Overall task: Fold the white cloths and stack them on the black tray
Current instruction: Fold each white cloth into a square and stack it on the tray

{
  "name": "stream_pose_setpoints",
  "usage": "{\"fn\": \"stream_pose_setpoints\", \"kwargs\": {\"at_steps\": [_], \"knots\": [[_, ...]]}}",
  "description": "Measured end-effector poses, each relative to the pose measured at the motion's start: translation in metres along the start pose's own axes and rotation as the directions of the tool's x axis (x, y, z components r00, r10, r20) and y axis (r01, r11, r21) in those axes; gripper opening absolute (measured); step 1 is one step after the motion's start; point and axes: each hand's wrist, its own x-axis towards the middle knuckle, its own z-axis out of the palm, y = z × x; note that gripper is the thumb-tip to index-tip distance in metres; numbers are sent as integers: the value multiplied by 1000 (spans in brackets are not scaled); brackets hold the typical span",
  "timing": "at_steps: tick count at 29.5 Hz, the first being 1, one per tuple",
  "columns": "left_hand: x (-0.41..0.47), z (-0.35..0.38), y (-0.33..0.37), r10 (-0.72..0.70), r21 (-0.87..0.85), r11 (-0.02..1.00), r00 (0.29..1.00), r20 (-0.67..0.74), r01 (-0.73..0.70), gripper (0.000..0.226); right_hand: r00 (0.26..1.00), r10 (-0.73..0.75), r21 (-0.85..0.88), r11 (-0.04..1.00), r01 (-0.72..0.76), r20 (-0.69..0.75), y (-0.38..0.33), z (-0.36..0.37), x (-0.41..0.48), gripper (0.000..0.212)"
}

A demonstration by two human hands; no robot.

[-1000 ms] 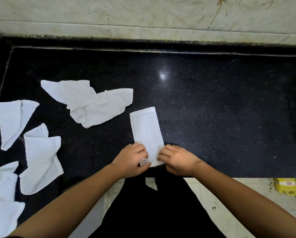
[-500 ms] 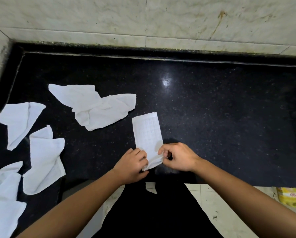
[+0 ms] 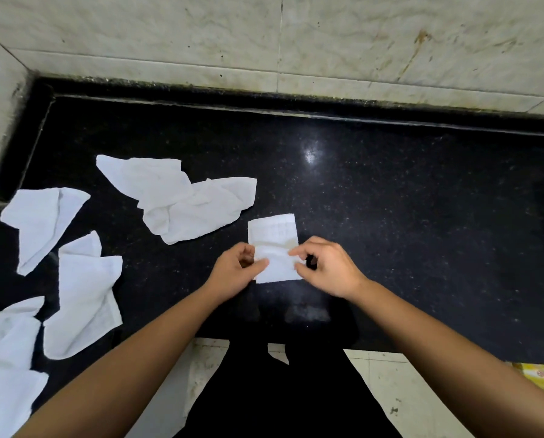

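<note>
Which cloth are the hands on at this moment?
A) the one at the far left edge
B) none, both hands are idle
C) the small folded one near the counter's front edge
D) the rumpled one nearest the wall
C: the left hand and the right hand each pinch a side of the small folded cloth, which lies on the black counter; the other cloths lie untouched to the left.
</note>
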Motion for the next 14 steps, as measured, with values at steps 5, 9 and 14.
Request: {"fn": "stream_pose_setpoints", "kwargs": {"at_steps": [5,9,14], "knots": [[21,-10,7,-48,-37,998,998,-37,46,28,975,217,301,934,-193,-50,-6,0,42,20],[40,-9,9,-152,-139,982,969,-194,126,10,929,358,435,854,-286,-92,-2,2,68,18],[60,-7,6,-235,-141,969,935,-264,204,13,843,533,553,724,-412,-70,2,5,94,28]]}}
